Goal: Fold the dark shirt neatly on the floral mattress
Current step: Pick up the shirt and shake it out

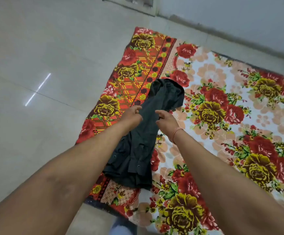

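The dark shirt (143, 143) lies as a long narrow strip on the floral mattress (222, 106), near its left edge. Its buttoned cuffs rest at the near end and its bunched far end points away from me. My left hand (132, 114) pinches the shirt's left edge about midway along. My right hand (166, 120), with an orange thread on the wrist, grips the right edge opposite it. Both forearms reach in from the bottom of the view.
Pale glossy floor tiles (44, 65) lie to the left of the mattress. A grey wall (239, 17) runs along the far side. The mattress spreads out to the right of the shirt. A bluish object (121, 226) shows at the bottom edge.
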